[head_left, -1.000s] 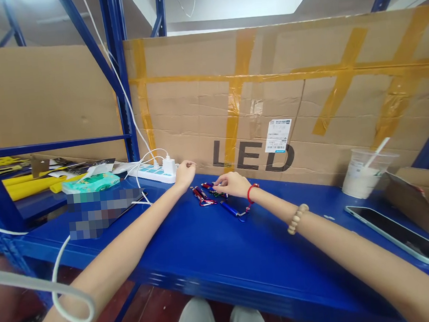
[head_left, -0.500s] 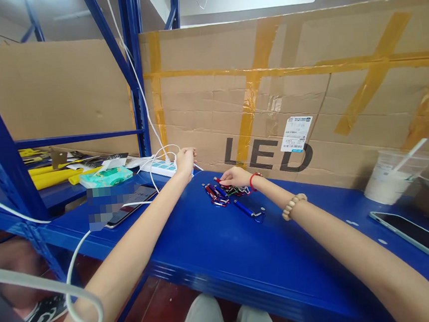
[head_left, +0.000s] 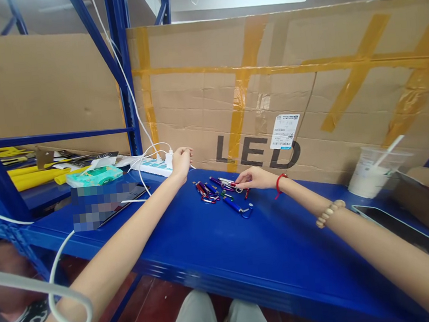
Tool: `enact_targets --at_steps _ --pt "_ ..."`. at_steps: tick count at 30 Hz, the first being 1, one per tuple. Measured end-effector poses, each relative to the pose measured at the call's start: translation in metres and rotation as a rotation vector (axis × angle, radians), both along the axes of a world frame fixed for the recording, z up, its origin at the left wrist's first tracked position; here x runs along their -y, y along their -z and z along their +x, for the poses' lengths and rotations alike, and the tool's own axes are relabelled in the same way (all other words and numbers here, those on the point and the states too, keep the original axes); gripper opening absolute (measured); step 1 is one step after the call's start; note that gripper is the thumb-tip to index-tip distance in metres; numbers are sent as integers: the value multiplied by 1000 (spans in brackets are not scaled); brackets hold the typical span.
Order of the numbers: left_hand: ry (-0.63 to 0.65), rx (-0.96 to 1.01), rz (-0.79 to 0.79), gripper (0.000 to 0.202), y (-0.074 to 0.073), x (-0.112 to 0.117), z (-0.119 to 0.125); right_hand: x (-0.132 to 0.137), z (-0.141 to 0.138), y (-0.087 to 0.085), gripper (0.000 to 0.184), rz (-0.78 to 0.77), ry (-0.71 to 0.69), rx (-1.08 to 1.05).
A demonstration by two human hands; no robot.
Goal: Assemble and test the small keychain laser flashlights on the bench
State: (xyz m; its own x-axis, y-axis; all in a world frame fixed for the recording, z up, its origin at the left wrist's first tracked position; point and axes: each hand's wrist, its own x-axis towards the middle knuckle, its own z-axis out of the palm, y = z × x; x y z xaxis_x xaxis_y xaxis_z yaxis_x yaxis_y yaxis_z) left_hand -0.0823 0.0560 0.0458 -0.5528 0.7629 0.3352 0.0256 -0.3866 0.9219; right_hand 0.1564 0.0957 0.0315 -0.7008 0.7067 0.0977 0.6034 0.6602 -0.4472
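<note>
Where the blue counter [head_left: 207, 247] runs back from its near edge, a blue torch [head_left: 235, 205] lies just in front of a pile of little torches [head_left: 207, 189]. The right hand [head_left: 255, 178] has its grip pinching one at the pile's right edge. Farther back, the left hand [head_left: 182, 160] rests with its grip curled together, just beside the power strip [head_left: 149, 167]. The cardboard box [head_left: 306, 88] stands behind.

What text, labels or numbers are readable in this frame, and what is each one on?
"LED": large dark letters on the cardboard box.
White label stuck on that box: printed lines, too small to read.
Tissue pack: print too blurred to read.
</note>
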Motion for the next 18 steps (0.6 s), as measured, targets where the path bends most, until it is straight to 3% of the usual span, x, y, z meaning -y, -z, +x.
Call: enact_targets --at_steps 7,10,14,18 --pt "-37 64 -14 15 0 0 -7 -8 -55 12 26 193 260 34" --pt "-49 79 -16 14 -1 0 -11 -19 -77 15 21 199 318 70" --pt "-53 93 -9 14 -5 1 -15 -26 -84 12 17 162 259 99" --pt "-30 99 4 17 -7 3 -13 -23 -70 4 14 160 126 16"
